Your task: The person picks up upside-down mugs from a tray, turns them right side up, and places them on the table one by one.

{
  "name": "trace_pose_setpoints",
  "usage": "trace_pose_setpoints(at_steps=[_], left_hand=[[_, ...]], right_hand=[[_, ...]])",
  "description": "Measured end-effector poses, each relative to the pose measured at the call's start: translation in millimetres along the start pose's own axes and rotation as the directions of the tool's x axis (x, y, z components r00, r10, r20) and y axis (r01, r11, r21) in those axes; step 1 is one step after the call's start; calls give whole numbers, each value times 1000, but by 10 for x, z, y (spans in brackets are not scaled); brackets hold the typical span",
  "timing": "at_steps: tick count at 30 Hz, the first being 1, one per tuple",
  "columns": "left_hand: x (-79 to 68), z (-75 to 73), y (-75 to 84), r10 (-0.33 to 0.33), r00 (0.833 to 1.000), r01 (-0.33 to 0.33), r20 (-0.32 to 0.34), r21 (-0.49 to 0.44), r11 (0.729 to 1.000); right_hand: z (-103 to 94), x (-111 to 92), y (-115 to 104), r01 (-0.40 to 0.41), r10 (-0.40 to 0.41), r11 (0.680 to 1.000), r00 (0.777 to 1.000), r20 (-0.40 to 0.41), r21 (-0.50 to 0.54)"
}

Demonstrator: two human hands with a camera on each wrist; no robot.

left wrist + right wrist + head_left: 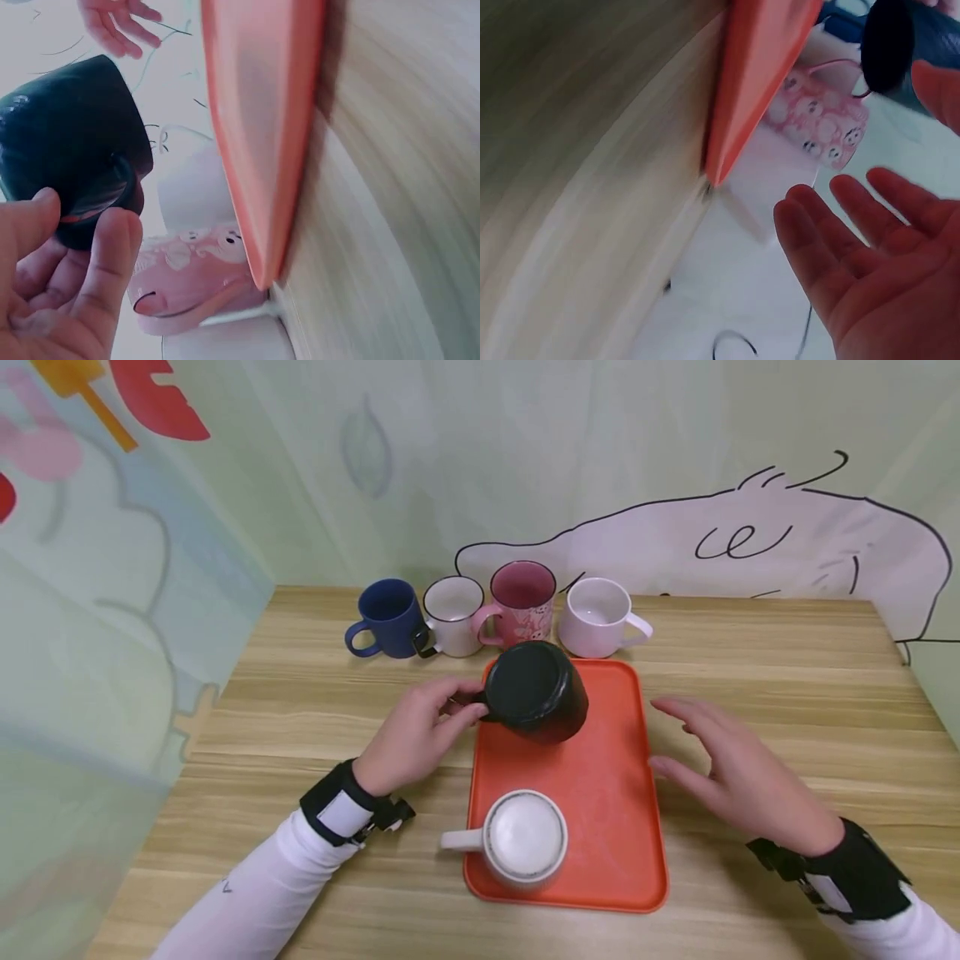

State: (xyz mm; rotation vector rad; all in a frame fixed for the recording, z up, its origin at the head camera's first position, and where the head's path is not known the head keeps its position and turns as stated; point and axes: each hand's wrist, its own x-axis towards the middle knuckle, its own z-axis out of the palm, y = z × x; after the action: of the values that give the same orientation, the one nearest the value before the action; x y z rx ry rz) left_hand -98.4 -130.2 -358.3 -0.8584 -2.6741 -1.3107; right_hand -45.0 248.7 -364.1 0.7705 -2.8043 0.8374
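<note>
- Currently, left hand [411, 732]: fingers pinching black mug [531, 689] by its handle; mug upside down, tilted, just right of those fingers, above orange-red tray [603, 802].
- Right hand [738, 777]: fingers loosely extended, thumb apart, touching nothing; black mug well to their left.
- Upturned grey-white mug [527, 835] on tray, nearer the person than left fingers.
- Beyond both hands' fingers, on worktop [300, 710]: blue mug [395, 622], black-rimmed mug [459, 631], pink mug [534, 620], plain white mug [592, 631].

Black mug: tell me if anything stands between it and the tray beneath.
Nothing visible does. The left hand holds the black mug upside down above the far part of the orange tray, with a gap between. The upturned white mug stands on the tray's near left part, apart from it.
</note>
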Motion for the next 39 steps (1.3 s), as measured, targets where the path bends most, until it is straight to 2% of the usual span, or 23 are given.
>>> trace_pose_setpoints(at_steps=[3,6,9,13,20,27,28,36,39], left_hand=[[45,32,2,6,999,-8,-35,-73,997],[95,69,16,13,999,-21,-50,-172,985],[139,106,47,19,999,-30,-46,-252,967],[186,149,97,47,998,-54,-28,-339,939],[238,208,167,116,993,-107,-9,-454,884],[269,264,182,118,993,-88,21,-542,836],[270,272,182,116,993,-82,27,-552,830],[270,295,212,92,995,-51,46,-558,828],[280,298,235,93,995,-49,49,-564,824]], right_hand=[[29,85,-49,-24,25,991,1000,-7,135],[65,178,-103,-47,47,963,999,7,264],[107,275,-164,-91,80,908,996,44,409],[188,414,-229,-136,97,805,990,99,577],[320,590,-332,-168,101,715,985,138,679],[437,678,-433,-177,80,494,984,158,851],[451,685,-444,-172,82,470,985,151,866],[525,716,-525,-139,130,331,986,101,933],[536,719,-532,-127,134,306,987,90,944]])
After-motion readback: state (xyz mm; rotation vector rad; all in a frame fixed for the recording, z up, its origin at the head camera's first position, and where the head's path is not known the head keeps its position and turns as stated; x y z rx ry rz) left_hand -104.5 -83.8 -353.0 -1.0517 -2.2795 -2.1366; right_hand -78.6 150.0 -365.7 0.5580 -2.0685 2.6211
